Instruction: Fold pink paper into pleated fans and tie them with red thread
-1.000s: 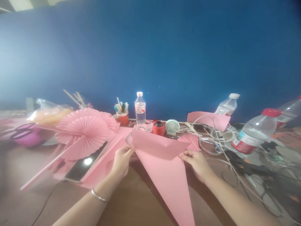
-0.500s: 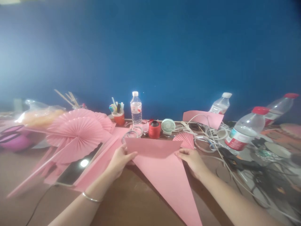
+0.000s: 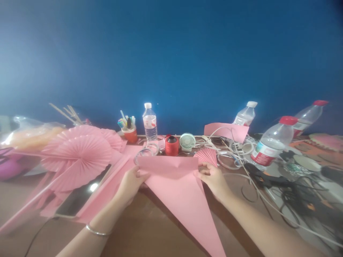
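A sheet of pink paper [image 3: 177, 192] is held between my two hands, its far edge folded over into a flap and its near part narrowing toward me. My left hand [image 3: 131, 182] pinches the left end of the fold between thumb and fingers. At the right end, my right hand [image 3: 213, 180] grips the paper with bent fingers. Just beyond the sheet, partly behind it, sits a small pleated pink paper piece [image 3: 205, 156]. Left of my left hand lie more pink paper sheets [image 3: 107, 192].
Pleated pink paper fans [image 3: 80, 153] and a phone [image 3: 77, 200] with its light glowing lie left. Along the blue wall stand a pen cup [image 3: 130, 134], a water bottle [image 3: 150, 123], a red object [image 3: 172, 145] and a small fan [image 3: 187, 142]. Cables [image 3: 257, 192] and red-capped bottles [image 3: 270, 142] crowd the right.
The whole view has shifted, so most things appear slightly farther left. My hands still hold the paper at the fold, and the right fingers have curled a little more.
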Demonstrator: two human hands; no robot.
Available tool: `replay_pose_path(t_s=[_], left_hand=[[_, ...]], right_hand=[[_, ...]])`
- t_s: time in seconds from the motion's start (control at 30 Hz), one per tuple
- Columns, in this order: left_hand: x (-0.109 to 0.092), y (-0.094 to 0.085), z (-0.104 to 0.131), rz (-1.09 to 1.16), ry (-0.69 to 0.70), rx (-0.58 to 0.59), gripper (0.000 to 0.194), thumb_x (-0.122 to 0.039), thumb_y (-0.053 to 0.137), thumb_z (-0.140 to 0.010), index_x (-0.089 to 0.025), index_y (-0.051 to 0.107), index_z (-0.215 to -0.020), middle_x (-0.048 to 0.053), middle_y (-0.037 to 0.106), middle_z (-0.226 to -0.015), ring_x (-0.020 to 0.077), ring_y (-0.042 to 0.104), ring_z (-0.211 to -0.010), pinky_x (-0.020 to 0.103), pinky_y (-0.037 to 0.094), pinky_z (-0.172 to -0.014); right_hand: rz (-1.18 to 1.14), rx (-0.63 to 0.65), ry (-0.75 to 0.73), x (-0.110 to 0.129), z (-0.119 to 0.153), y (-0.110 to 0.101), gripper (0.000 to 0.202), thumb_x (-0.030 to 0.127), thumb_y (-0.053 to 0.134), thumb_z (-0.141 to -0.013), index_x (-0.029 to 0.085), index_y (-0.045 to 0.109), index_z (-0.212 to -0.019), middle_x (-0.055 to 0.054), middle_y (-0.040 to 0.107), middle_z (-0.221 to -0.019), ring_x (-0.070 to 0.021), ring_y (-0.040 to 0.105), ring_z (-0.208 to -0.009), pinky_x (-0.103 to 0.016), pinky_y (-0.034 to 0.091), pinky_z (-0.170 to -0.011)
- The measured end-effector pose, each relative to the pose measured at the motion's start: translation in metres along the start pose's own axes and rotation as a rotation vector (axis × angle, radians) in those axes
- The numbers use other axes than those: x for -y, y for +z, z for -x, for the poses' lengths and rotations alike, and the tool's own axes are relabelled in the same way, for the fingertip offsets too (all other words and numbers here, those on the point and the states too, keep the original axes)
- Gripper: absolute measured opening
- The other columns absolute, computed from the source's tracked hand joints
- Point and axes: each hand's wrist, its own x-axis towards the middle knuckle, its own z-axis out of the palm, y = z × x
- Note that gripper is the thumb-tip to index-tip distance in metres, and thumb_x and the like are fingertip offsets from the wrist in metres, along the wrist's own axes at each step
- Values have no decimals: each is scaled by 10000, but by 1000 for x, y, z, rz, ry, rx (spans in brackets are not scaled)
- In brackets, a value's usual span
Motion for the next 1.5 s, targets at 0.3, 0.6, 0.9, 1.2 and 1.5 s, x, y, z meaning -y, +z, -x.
replay_pose_path(t_s=[0.3,0.6,0.9,1.2,1.5], left_hand=[[4,-3,-6,-38,16,27,550,-211,755,-580,-121,518,-1069,36,662,-674,225,656,-654,301,551,-563],[10,-3,-15,-147,34,4,593,-229,718,-631,-111,457,-1151,17,634,-703,178,637,-635,275,543,-579],[-1,23,34,-840,897,60,536,-191,600,-740,-202,444,-1252,96,488,-1265,272,403,-1199,395,267,-1036],[-20,47,78,-1033,791,1119,663,-552,466,-767,-331,251,-1353,24,197,-1443,375,70,-1312,612,-33,-1002],[-19,40,83,-1202,818,1074,752,-645,421,-735,-340,163,-1373,32,119,-1464,396,35,-1306,648,24,-990]], right_hand=[[29,-48,-20,1,-2,-1,314,322,664,-619,183,528,-866,36,572,-560,-140,552,-532,-249,400,-533],[-38,-40,-30,0,-3,-4,324,307,661,-610,177,530,-876,19,599,-614,-147,579,-581,-262,430,-593],[239,-46,-77,3,-8,-10,260,254,617,-626,189,508,-852,47,559,-536,-134,518,-499,-245,363,-546],[373,-27,-94,-3,-8,-7,330,271,578,-649,207,425,-934,59,568,-541,-144,527,-497,-249,358,-567],[406,60,-162,1,-5,-6,200,274,533,-708,221,464,-889,62,541,-545,-131,500,-505,-226,355,-557]])
